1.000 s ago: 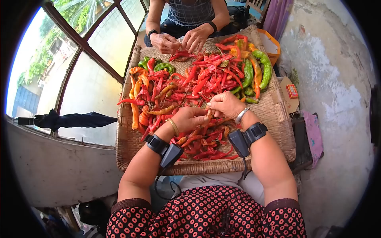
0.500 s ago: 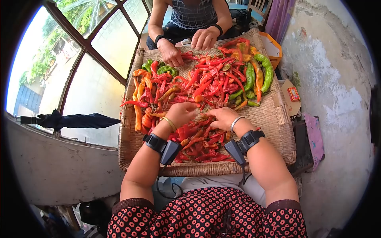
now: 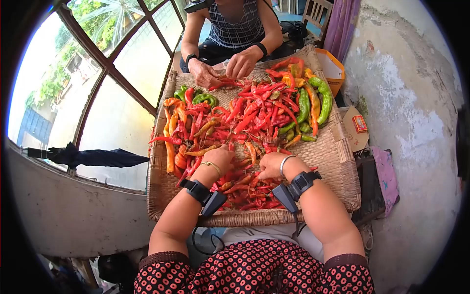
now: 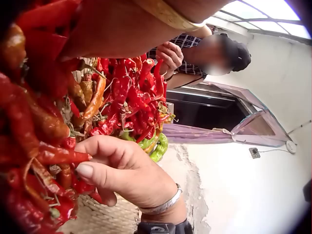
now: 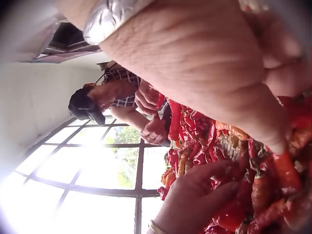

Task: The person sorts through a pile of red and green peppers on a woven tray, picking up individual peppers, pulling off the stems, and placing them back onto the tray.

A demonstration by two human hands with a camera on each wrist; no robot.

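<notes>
Red chili peppers (image 3: pixel 245 193) lie in a heap at the near side of a woven tray (image 3: pixel 338 171). My left hand (image 3: pixel 219 159) reaches into the left of this heap, fingers pointing down; its fingertips are hidden among the peppers, and I cannot tell whether they grip one. My right hand (image 3: pixel 274 165) is at the heap's right side. In the left wrist view, its thumb and forefinger flank the tip of a red chili pepper (image 4: pixel 61 155), pinching it. An orange chili pepper (image 3: pixel 251 151) lies between the two hands.
Across the tray, another person's hands (image 3: pixel 223 73) handle red peppers. A larger red pile (image 3: pixel 259 105) fills the middle. Green peppers (image 3: pixel 324 98) lie at the far right, orange ones (image 3: pixel 170 147) along the left. A folded umbrella (image 3: pixel 103 158) rests by the window.
My hands were together above the near heap with a pepper between them; they then parted and lowered into the heap. The other person's hands separated, then came back together over red peppers.
</notes>
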